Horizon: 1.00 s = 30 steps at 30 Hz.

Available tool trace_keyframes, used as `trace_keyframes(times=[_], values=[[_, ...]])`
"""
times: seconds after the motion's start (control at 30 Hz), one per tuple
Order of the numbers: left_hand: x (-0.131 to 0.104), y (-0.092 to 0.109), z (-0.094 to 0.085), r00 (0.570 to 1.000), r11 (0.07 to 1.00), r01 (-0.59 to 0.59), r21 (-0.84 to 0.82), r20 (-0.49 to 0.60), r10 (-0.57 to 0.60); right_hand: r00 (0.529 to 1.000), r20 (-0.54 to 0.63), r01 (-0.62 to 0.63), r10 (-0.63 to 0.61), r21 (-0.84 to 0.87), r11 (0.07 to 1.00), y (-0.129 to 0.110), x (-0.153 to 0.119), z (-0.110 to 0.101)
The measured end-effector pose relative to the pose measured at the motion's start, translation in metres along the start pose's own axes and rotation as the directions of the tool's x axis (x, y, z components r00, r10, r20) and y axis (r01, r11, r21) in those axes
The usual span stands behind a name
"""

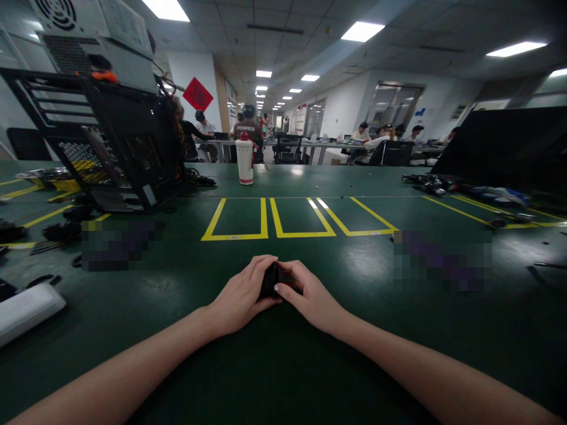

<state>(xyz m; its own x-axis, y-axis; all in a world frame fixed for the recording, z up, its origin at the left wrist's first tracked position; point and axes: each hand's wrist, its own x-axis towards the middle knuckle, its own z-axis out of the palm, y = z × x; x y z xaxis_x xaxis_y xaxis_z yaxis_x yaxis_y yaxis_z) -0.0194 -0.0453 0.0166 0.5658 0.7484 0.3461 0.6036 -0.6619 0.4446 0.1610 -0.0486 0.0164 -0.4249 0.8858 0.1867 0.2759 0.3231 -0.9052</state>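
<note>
A dark green bench (pixel 283 366) fills the view, marked with three yellow boxes (pixel 296 218) just beyond the hands. At far left stands an open black case (pixel 119 147) with a grey unit on top; at far right a black panel (pixel 500 147) leans, with cables (pixel 425 184) at its foot. A white bottle (pixel 244 160) stands upright behind the boxes, and a white bar (pixel 26 310) lies at the left edge. Other people sit at tables well back in the room. Near the bench's middle, both forearms converge on a small black part (pixel 270 280), which sits between the two hands and rests on or just above the bench; its long axis appears to run roughly upright, though most of it is hidden. The left hand (pixel 241 295) curls over it from the left, fingers narrow and closed on its top and near face. The right hand (pixel 310 298) meets it from the right, thumb and fingertips pressed to its side, equally near.
</note>
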Motion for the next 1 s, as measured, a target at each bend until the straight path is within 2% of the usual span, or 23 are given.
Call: trace_keyframes(times=[0.2, 0.47, 0.7, 0.83, 1.0], values=[[-0.0008, -0.0013, 0.0009, 1.000, 1.000, 0.009, 0.014, 0.014, -0.009, 1.000, 0.027, 0.004, -0.004, 0.022, 1.000, -0.0014, -0.0011, -0.0002], [-0.0017, -0.0010, -0.0002, 1.000, 1.000, 0.012, 0.007, 0.022, -0.012, 0.997, 0.075, -0.037, 0.024, 0.169, 0.985, -0.0071, 0.0005, -0.0010], [-0.0008, -0.0013, 0.0027, 1.000, 1.000, 0.009, 0.018, -0.005, -0.009, 0.999, 0.031, -0.032, 0.027, 0.175, 0.984, -0.0010, 0.0033, 0.0010], [-0.0013, -0.0020, 0.0027, 1.000, 1.000, 0.027, 0.016, 0.014, -0.027, 0.996, 0.059, -0.076, 0.068, 0.154, 0.985, 0.0016, 0.0037, -0.0012], [-0.0016, -0.0014, 0.0014, 1.000, 1.000, 0.022, 0.015, 0.018, -0.023, 0.995, 0.084, -0.059, 0.044, 0.185, 0.981, 0.0024, 0.0020, -0.0012]])
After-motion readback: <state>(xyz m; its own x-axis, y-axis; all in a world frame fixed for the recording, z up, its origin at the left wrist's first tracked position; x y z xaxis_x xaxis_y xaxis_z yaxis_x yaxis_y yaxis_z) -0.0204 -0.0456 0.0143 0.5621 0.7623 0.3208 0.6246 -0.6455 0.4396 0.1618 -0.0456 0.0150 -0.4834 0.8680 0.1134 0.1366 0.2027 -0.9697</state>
